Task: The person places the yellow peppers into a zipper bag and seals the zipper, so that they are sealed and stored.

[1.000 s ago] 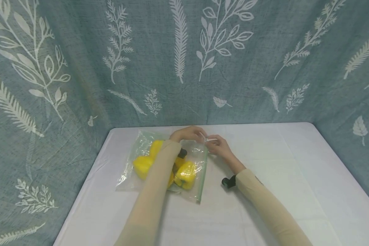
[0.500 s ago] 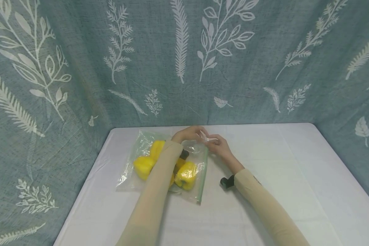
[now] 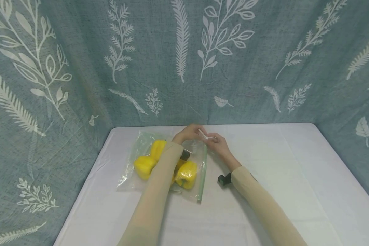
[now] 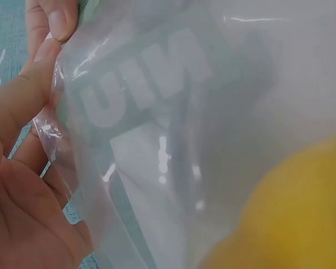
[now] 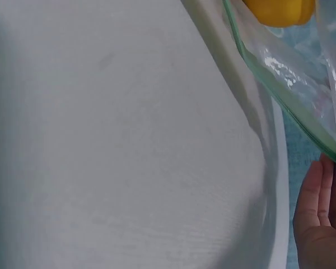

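A clear zip bag with a green zip strip along its right edge lies on the table. Inside are several yellow bell peppers, some hidden under the left sleeve. My left hand reaches over the bag and pinches its film near the far right corner; the left wrist view shows the thumb pressing the edge. At the same corner, my right hand pinches the end of the zip strip. In the right wrist view, the right fingers meet the strip's end, and the thumb cannot be seen.
The bag lies on a white-covered table. A blue-green curtain with white leaf prints hangs behind and at both sides. A black wrist camera sticks out from the right sleeve, another from the left.
Both hands stay at the bag's far right corner. My right hand and forearm have shifted slightly left and away. The zip edge has moved a little left; the peppers stay put.
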